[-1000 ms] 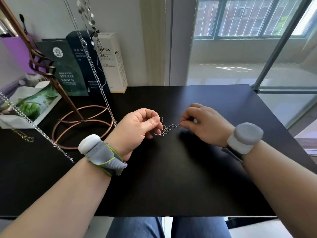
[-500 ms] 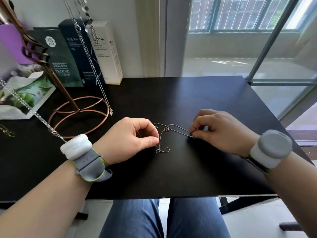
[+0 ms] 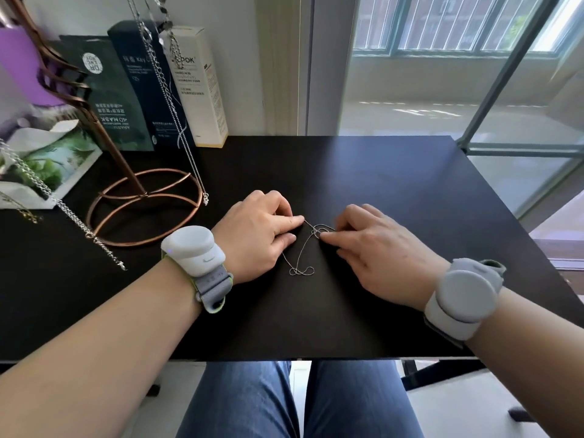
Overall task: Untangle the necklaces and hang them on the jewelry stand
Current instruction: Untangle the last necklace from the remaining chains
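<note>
Left hand (image 3: 262,230) and right hand (image 3: 374,249) both pinch chain (image 3: 295,272) beside knot (image 3: 317,231) | knot not undone | stand (image 3: 126,162) carries other chains (image 3: 186,147); this one unhung

Open tabletop (image 3: 410,191) right and front; copper stand (image 3: 143,194), dangling chains (image 3: 193,165), boxes (image 3: 202,90) at back-left.
</note>
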Demonstrator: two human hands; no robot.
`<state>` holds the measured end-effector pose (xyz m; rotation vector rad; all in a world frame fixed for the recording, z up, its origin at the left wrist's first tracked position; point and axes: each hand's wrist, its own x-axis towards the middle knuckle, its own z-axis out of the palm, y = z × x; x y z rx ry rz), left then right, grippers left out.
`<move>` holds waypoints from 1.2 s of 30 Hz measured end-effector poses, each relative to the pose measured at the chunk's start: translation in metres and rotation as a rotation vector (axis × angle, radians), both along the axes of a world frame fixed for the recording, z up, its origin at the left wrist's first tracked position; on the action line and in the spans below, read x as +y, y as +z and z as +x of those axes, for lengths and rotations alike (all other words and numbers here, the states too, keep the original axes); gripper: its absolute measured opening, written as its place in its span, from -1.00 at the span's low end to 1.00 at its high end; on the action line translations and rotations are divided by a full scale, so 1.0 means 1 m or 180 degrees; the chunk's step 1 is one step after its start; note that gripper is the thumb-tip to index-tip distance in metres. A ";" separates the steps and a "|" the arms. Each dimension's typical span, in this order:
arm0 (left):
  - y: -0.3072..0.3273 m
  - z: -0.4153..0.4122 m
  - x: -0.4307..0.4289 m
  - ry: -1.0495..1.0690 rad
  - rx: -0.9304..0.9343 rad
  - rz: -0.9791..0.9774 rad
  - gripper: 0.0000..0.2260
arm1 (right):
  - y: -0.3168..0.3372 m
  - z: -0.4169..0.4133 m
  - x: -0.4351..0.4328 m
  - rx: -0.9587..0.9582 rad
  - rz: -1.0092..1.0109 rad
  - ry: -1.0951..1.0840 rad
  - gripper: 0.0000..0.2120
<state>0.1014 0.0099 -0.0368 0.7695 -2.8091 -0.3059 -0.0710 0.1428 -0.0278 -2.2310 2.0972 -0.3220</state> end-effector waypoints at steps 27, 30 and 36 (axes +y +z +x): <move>0.002 -0.009 0.011 0.0181 0.0564 0.0435 -0.62 | 0.012 -0.025 -0.003 -0.0631 -0.0150 -0.0621 -0.91; 0.004 -0.018 0.019 0.0269 0.0485 0.0328 -0.76 | 0.010 -0.022 -0.016 -0.0599 -0.0065 -0.0631 -0.88; 0.007 -0.023 0.025 0.0278 0.0189 0.0145 -0.89 | 0.011 -0.018 -0.024 -0.0547 0.0087 -0.0578 -0.88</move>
